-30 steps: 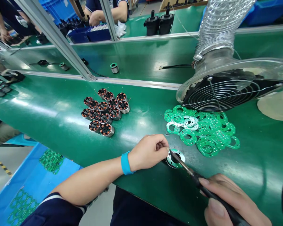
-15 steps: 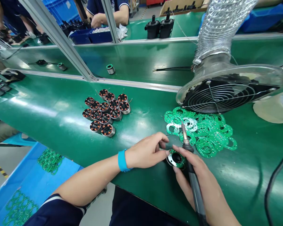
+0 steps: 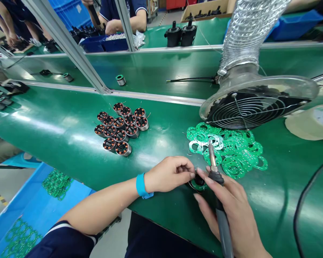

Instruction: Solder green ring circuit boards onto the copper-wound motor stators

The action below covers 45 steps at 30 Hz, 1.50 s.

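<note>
"Where is the ring-capped stator (image 3: 198,186), and why there?"

"On the desk (image 3: 161,143), nearer me than the fume extractor fan (image 3: 239,111) and to the left of it. I judge that spot gives both my hands room while leaving the fan close enough to draw off smoke."

"What about your left hand (image 3: 169,174)?"

"Its thumb and forefinger come together at the stator's left rim, probably to steady it. Whether they pinch the rim or something thin there, I cannot tell; my fingers hide it."

"And your right hand (image 3: 238,215)?"

"It grips the soldering iron (image 3: 217,177) with the metal end pointing away from me, towards the fan's left side. I suppose that angle spares my fingers from the tip. My right thumb and forefinger, meanwhile, are spread apart by the stator's right side; contact there is unclear."

"Why are the ring boards (image 3: 235,147) in a heap?"

"They lie loose and overlapping just on my side of the fan, seemingly reaching under its rim. Stacked so, I'd guess they take little space and sit within easy reach."

"And the bare stators (image 3: 120,135)?"

"They stand upright to the left of the fan, bunched close, copper windings facing up, presumably so that each top is easy to see."
</note>
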Each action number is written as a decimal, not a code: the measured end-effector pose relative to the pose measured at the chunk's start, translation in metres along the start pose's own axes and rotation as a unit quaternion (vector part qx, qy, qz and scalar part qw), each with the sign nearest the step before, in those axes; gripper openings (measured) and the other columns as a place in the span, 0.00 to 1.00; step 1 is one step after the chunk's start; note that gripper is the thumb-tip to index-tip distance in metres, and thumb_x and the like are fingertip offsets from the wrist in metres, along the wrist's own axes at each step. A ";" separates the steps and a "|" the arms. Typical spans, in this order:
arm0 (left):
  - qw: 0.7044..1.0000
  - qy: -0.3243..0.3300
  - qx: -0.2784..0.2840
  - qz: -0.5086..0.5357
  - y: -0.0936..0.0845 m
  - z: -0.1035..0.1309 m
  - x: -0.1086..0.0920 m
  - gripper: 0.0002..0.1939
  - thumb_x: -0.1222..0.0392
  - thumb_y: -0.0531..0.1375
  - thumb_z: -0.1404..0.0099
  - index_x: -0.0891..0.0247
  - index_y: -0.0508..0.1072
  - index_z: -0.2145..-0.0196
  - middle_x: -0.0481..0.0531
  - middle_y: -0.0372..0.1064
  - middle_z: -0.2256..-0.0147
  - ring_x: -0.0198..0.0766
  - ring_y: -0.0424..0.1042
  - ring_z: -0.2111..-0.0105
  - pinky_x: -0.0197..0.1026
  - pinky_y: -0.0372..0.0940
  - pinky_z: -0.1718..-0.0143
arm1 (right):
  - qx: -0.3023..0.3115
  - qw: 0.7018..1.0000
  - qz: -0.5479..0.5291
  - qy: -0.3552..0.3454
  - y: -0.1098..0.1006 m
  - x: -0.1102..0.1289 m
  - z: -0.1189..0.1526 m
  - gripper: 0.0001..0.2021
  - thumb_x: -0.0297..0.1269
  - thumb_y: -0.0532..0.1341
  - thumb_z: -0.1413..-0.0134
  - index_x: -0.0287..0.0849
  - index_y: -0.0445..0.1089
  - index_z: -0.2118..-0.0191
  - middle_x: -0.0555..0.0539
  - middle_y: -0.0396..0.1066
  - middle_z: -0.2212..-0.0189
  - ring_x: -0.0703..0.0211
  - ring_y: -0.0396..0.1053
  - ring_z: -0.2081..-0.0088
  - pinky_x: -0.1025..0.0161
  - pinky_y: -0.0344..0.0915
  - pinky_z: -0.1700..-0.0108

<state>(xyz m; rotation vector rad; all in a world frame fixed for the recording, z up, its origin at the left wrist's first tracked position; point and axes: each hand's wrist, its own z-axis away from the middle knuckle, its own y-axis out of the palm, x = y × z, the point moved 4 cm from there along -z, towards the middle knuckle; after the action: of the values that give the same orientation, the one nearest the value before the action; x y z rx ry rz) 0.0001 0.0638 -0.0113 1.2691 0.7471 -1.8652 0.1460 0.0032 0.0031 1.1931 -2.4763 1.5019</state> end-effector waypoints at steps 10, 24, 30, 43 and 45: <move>0.983 0.101 -0.062 -0.142 -0.005 0.003 -0.006 0.08 0.74 0.54 0.44 0.63 0.64 0.75 0.43 0.60 0.74 0.30 0.59 0.74 0.33 0.56 0.71 | -0.083 0.979 -0.151 0.109 -0.016 -0.008 0.022 0.17 0.33 0.56 0.36 0.45 0.66 0.43 0.47 0.78 0.68 0.52 0.76 0.67 0.54 0.71 0.62; 0.960 0.164 -0.074 -0.214 -0.003 0.005 -0.006 0.06 0.71 0.52 0.43 0.62 0.60 0.75 0.44 0.59 0.74 0.31 0.58 0.74 0.34 0.56 0.70 | 0.004 0.986 -0.163 0.021 -0.036 -0.001 0.003 0.09 0.29 0.54 0.38 0.45 0.69 0.56 0.49 0.73 0.78 0.58 0.72 0.77 0.59 0.69 0.73; 0.948 0.196 -0.076 -0.240 -0.003 0.005 -0.007 0.07 0.70 0.51 0.43 0.62 0.61 0.75 0.45 0.60 0.75 0.32 0.59 0.73 0.34 0.55 0.70 | 0.003 0.985 -0.168 0.026 -0.037 -0.002 0.008 0.10 0.29 0.55 0.38 0.47 0.70 0.54 0.49 0.73 0.78 0.56 0.72 0.76 0.58 0.68 0.72; 0.905 0.207 -0.079 -0.364 0.001 0.006 -0.008 0.08 0.69 0.50 0.39 0.62 0.62 0.75 0.47 0.60 0.74 0.34 0.60 0.73 0.36 0.57 0.69 | -0.019 0.982 -0.182 0.037 -0.032 -0.005 0.016 0.16 0.29 0.57 0.40 0.49 0.68 0.48 0.49 0.76 0.75 0.54 0.73 0.75 0.57 0.70 0.70; 0.901 0.209 -0.079 -0.372 0.001 0.006 -0.007 0.08 0.69 0.51 0.38 0.62 0.63 0.74 0.47 0.61 0.74 0.34 0.60 0.73 0.36 0.57 0.69 | -0.064 0.980 -0.165 0.092 -0.026 -0.009 0.020 0.18 0.30 0.57 0.38 0.48 0.66 0.44 0.47 0.79 0.69 0.53 0.76 0.70 0.54 0.72 0.65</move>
<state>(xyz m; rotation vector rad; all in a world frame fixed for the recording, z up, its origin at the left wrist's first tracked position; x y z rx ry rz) -0.0004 0.0602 -0.0024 1.4076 1.7799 -2.0442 0.1751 -0.0130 0.0087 1.2960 -2.0965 1.2805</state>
